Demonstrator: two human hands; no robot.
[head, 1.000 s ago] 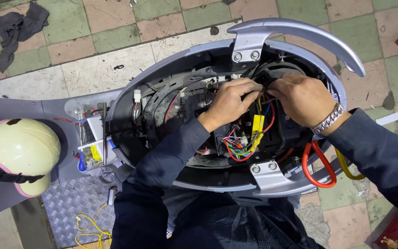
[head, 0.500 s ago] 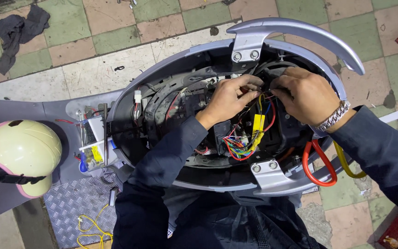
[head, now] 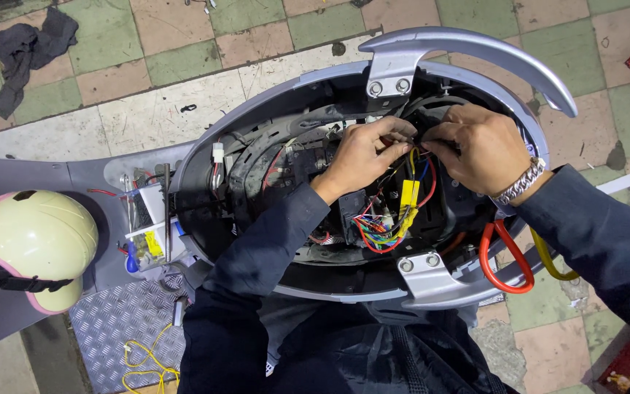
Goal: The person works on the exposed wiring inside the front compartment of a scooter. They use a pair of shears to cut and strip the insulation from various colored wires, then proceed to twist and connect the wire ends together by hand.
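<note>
Overhead view into the opened body of a grey scooter [head: 475, 55], its seat compartment exposed. The left hand [head: 362, 157] and the right hand [head: 475, 149] meet at about 12 o'clock in the cavity, fingertips nearly touching over a small black connector [head: 415, 137]. Both hands are pinched narrow on it; how much of the part each one grips is hidden by the fingers. A wire bundle [head: 380, 226] of red, blue, green and yellow leads, with a yellow block [head: 408, 198], hangs from the pinch toward 6 o'clock, so its long axis runs 12 to 6, straight down from the fingers. The two hands lie equally near the connector, the left coming in from 8 o'clock, the right from 4 o'clock. A metal bracelet [head: 517, 186] circles the right wrist. At 9 o'clock rests a cream helmet [head: 30, 244]; at 4 o'clock a red cable loop [head: 506, 257]; at 10 o'clock a dark rag [head: 27, 47] on the tiled floor [head: 184, 44].
</note>
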